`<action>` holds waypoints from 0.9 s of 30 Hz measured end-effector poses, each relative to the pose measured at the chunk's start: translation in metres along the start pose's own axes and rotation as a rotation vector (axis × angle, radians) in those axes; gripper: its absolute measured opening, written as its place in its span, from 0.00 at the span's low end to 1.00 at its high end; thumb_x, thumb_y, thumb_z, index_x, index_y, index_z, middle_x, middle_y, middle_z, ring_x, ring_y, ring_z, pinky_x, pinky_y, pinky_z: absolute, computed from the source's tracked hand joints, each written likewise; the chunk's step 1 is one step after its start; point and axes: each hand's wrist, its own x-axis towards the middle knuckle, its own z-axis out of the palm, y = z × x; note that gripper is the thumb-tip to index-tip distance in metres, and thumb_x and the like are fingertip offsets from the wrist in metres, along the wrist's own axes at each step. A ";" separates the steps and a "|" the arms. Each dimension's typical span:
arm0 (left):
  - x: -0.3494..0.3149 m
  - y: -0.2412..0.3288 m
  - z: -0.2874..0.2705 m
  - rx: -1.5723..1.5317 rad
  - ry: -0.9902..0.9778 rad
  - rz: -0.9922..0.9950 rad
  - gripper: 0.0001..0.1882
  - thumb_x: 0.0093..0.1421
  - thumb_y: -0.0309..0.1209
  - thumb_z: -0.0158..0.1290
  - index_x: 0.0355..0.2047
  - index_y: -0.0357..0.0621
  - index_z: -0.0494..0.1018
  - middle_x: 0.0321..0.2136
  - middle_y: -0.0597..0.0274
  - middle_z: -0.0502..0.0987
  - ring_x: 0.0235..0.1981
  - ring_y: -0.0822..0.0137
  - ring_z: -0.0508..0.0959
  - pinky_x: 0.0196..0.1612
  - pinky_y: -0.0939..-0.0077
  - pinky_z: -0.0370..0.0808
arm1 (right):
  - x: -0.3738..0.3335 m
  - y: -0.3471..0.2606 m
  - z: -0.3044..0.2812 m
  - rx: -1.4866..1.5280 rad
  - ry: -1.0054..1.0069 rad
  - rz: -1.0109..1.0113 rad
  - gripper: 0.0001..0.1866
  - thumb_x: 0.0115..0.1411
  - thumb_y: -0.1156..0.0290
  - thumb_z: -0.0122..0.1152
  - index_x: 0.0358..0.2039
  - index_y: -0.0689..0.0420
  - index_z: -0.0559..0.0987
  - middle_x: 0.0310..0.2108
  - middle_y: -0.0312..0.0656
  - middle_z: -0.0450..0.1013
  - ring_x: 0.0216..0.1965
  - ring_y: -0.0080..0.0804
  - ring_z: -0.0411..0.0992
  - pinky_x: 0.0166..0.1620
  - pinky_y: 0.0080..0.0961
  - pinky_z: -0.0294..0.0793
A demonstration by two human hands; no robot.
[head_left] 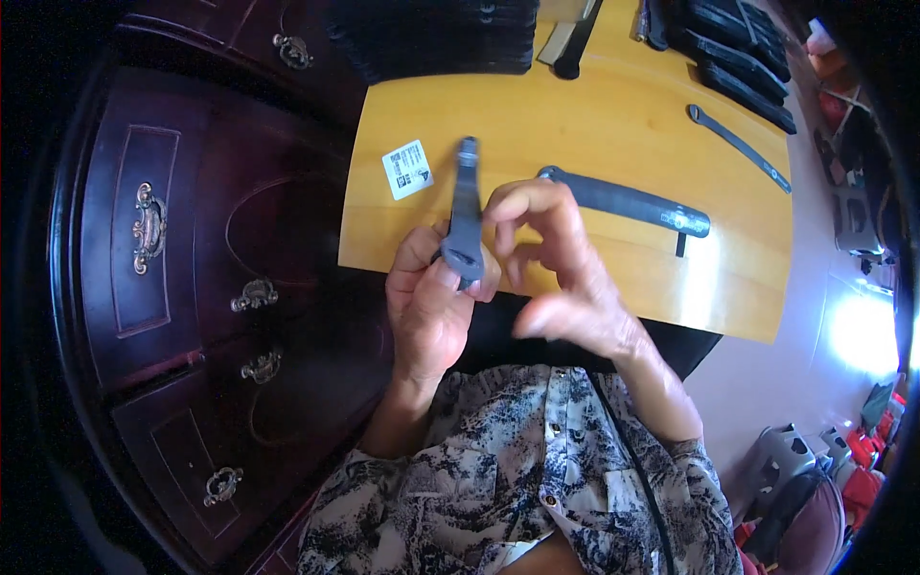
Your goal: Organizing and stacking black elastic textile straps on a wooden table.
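My left hand (428,311) is closed around one end of a dark grey strap (466,206), which looks like a hook-and-loop strap with a slot at the near end. The strap's other end points away over the table. Just right of it, my right hand (580,278) is raised with its fingers curved and spread, holding nothing. Beyond the right hand, a wide dark strap (623,199) lies flat on the table. A white printed label (408,171) lies left of the held strap.
The yellow wooden table (613,125) carries a large stack of black straps (441,43) at the far left and another black pile (738,48) at the far right. A narrow strap (738,149) lies near the right edge. Dark wooden drawers (149,230) stand at left; grey stools (786,470) at lower right.
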 end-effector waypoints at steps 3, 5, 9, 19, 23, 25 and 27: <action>0.007 -0.003 -0.001 0.069 -0.119 0.035 0.07 0.64 0.28 0.47 0.29 0.42 0.65 0.25 0.62 0.69 0.27 0.72 0.68 0.31 0.75 0.66 | 0.003 -0.002 0.002 -0.551 0.028 -0.206 0.41 0.47 0.50 0.72 0.58 0.50 0.66 0.50 0.45 0.60 0.51 0.37 0.62 0.53 0.32 0.64; 0.006 -0.004 0.008 0.146 -0.021 0.014 0.06 0.63 0.26 0.48 0.28 0.41 0.66 0.26 0.64 0.68 0.29 0.74 0.68 0.35 0.78 0.67 | 0.004 -0.006 0.005 -0.480 0.100 -0.192 0.33 0.52 0.53 0.68 0.56 0.50 0.71 0.50 0.44 0.62 0.53 0.37 0.61 0.55 0.32 0.61; 0.016 0.005 0.014 0.237 -0.226 0.025 0.07 0.62 0.24 0.48 0.26 0.40 0.66 0.29 0.62 0.71 0.29 0.74 0.69 0.35 0.80 0.67 | 0.001 -0.016 0.003 -0.009 0.209 -0.004 0.16 0.63 0.63 0.55 0.49 0.55 0.78 0.52 0.41 0.68 0.53 0.37 0.62 0.56 0.33 0.61; 0.038 0.009 0.055 0.666 -0.551 0.278 0.09 0.55 0.16 0.54 0.22 0.36 0.65 0.21 0.60 0.69 0.22 0.68 0.69 0.26 0.75 0.66 | 0.032 -0.071 -0.054 0.372 0.723 -0.425 0.16 0.69 0.64 0.45 0.39 0.66 0.73 0.38 0.48 0.74 0.37 0.28 0.72 0.43 0.22 0.70; 0.040 0.010 0.068 0.685 -0.666 0.287 0.08 0.55 0.17 0.54 0.23 0.36 0.66 0.21 0.61 0.68 0.22 0.67 0.69 0.27 0.74 0.67 | -0.010 -0.135 -0.187 0.544 0.336 -0.607 0.15 0.68 0.66 0.48 0.45 0.67 0.67 0.38 0.43 0.68 0.30 0.22 0.66 0.36 0.17 0.70; 0.048 0.007 0.064 0.751 -0.661 0.331 0.07 0.56 0.18 0.54 0.23 0.36 0.67 0.21 0.61 0.68 0.23 0.66 0.70 0.27 0.73 0.67 | -0.017 -0.158 -0.207 0.566 0.375 -0.731 0.17 0.68 0.66 0.48 0.47 0.68 0.65 0.34 0.43 0.66 0.26 0.22 0.63 0.31 0.20 0.69; 0.062 0.004 0.059 0.881 -0.701 0.393 0.06 0.58 0.21 0.53 0.25 0.36 0.68 0.22 0.61 0.68 0.23 0.67 0.70 0.28 0.75 0.68 | -0.030 -0.172 -0.204 0.521 0.321 -0.693 0.19 0.69 0.65 0.45 0.48 0.70 0.64 0.33 0.44 0.64 0.25 0.22 0.62 0.30 0.19 0.67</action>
